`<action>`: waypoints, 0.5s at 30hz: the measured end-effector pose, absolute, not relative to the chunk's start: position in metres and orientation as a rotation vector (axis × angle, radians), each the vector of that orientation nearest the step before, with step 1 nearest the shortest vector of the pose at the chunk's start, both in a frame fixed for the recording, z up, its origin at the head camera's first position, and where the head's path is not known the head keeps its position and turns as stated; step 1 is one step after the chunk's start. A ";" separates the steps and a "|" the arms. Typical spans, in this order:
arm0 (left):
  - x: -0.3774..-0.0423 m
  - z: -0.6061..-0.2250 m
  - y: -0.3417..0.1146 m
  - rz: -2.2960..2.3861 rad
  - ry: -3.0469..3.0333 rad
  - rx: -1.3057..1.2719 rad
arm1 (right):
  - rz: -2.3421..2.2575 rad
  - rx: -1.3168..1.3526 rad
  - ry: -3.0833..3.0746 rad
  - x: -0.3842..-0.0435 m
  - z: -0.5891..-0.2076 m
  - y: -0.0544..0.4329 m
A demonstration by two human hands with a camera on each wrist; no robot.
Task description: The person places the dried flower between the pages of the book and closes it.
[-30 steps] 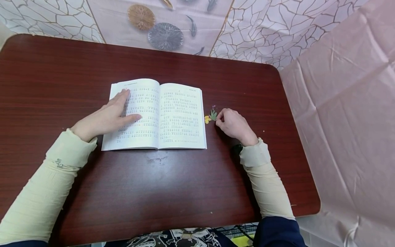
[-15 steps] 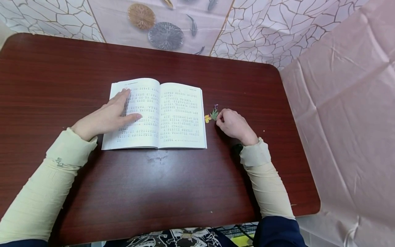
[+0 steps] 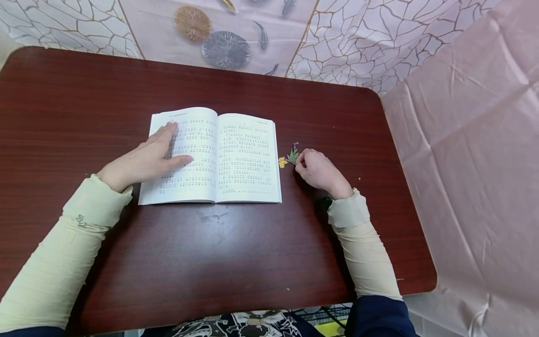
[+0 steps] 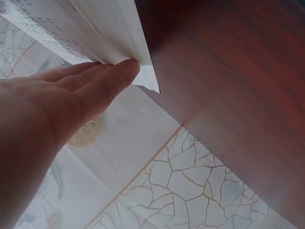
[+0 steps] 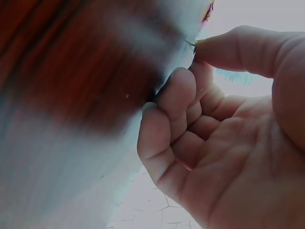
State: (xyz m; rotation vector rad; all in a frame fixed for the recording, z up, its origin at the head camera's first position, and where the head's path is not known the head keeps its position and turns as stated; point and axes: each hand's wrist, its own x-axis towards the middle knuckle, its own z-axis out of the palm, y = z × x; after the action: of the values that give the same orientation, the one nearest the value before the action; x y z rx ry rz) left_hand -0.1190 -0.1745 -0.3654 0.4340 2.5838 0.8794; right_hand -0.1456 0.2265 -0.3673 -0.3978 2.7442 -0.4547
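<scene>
An open book (image 3: 248, 159) with printed pages lies on the table. My left hand (image 3: 145, 161) rests flat on its left page, fingers straight and thumb spread. In the left wrist view the fingertips (image 4: 128, 69) press on the page near the book's edge. Just off the right page lies a small sprig (image 3: 292, 156) with green leaves and tiny purple blooms. A yellow flower (image 3: 282, 162) is beside it, close to the book's edge; whether the two are joined I cannot tell. My right hand (image 3: 317, 171) pinches the sprig's thin stem (image 5: 192, 45) between thumb and index finger, other fingers curled.
The dark red-brown wooden table (image 3: 236, 262) has rounded corners. Patterned cloth (image 3: 337, 42) hangs behind its far edge, and a pale pink cloth (image 3: 471, 154) hangs along the right side.
The sprig's leaves and purple tip have shifted slightly to the right and leaned over. Both hands and the book have stayed almost where they were.
</scene>
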 end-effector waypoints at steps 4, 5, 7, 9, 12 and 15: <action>-0.119 -0.366 -0.175 0.879 2.582 0.434 | -0.474 -0.405 2.738 -0.146 -0.368 0.228; -0.119 -0.366 -0.175 0.881 2.583 0.434 | -0.478 -0.410 2.739 -0.146 -0.368 0.228; -0.119 -0.367 -0.175 0.883 2.582 0.434 | -0.489 -0.422 2.743 -0.146 -0.369 0.229; -0.120 -0.367 -0.175 0.885 2.579 0.433 | -0.498 -0.429 2.750 -0.146 -0.369 0.230; -0.120 -0.367 -0.175 0.882 2.575 0.431 | -0.510 -0.435 2.761 -0.145 -0.368 0.230; -0.121 -0.367 -0.175 0.879 2.572 0.432 | -0.519 -0.432 2.777 -0.145 -0.367 0.230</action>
State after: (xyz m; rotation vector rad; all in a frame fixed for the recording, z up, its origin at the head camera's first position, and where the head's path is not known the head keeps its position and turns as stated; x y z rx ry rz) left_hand -0.1211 -0.1748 -0.3665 0.4319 2.5720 0.8788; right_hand -0.1445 0.2302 -0.3667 -0.4315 2.7769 -0.5192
